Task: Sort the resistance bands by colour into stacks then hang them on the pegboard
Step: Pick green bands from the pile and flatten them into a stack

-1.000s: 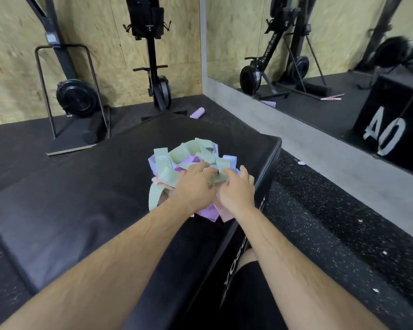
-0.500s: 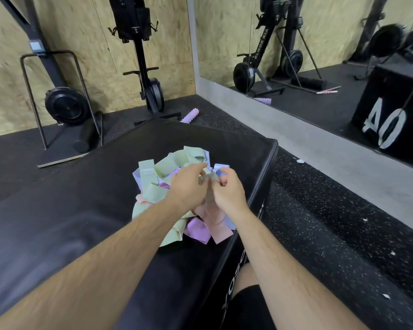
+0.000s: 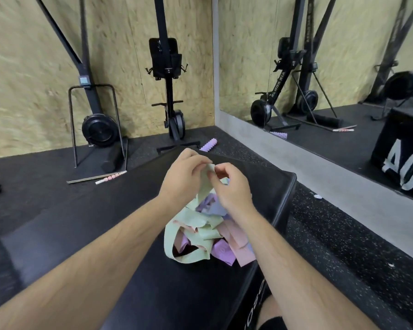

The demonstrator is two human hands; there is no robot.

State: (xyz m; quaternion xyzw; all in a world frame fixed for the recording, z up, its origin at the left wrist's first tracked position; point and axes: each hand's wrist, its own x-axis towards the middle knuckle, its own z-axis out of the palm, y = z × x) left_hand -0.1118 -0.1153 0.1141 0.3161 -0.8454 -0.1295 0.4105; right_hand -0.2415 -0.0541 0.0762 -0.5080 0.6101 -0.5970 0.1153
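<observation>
On the padded black top of a box, close against its right edge and about halfway along it, lies a loose pile of bands: pale green loops on the left side, pink strips on the side nearest the edge, purple ones at the near side and a bluish-lilac one further back. Above the far part of the pile both hands are raised off the surface and meet. The left hand has its fingers curled, thumb and forefinger pinching the top end of a pale green band. The right hand, fingers also bent in, pinches the same end from the other side, so the two hands touch or nearly touch there. The band hangs down between the wrists into the pile; its lower end seems still caught among the others, though the hands hide that part. On the floor beyond the box's far corner lies a ridged lilac roller.
</observation>
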